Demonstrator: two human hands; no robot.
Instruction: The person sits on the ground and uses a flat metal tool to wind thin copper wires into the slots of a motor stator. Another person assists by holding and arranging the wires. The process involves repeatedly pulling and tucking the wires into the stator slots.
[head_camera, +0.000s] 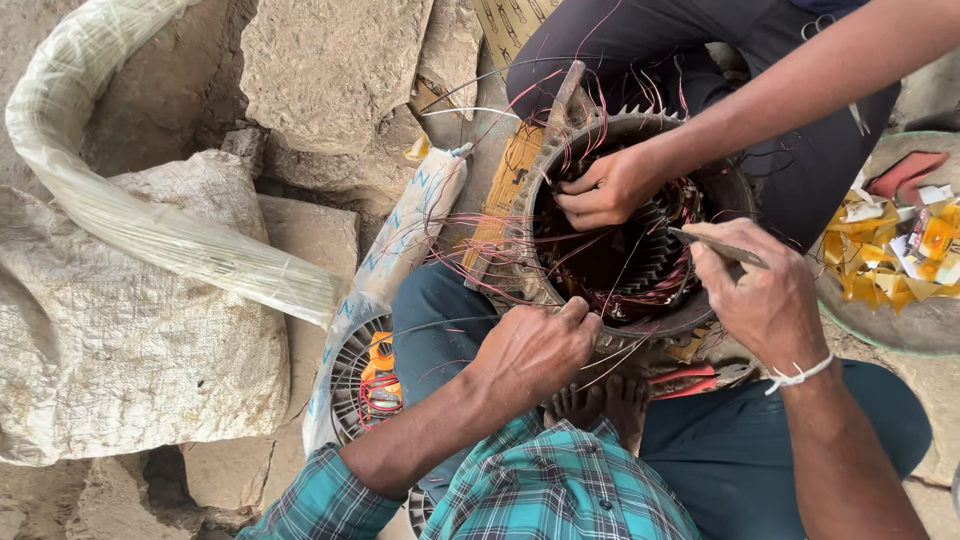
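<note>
Far left of the motor stator (625, 225) lies a long roll in clear plastic (150, 220), draped over a pale woven sack (120, 340) on the stone ground; nearer, just left of the stator, a white woven sack with blue printing (400, 240) leans along the person's knee, and below it a second ribbed motor housing (365, 380) holds an orange clamp meter (380, 365) with red leads. A flat yellow-brown printed card (510, 180) is tucked against the stator's left rim.

The stator itself sits between the person's knees, a round grey metal ring with toothed slots around a dark bore; thin red and copper wires (470, 250) spill from the slots, mostly to its left and over the top.

The left hand (535, 345) is clenched on the stator's near rim, pinching wire strands. A co-worker's hand (605, 185) reaches from above into the bore, fingers curled on the windings. The right hand (765, 295) grips a thin flat stick (715, 245), its tip at the stator's right slots. Below the stator lie red-handled pliers (690, 380); to its right a shallow pan (900, 325) holds yellow and white paper scraps (900, 250).
</note>
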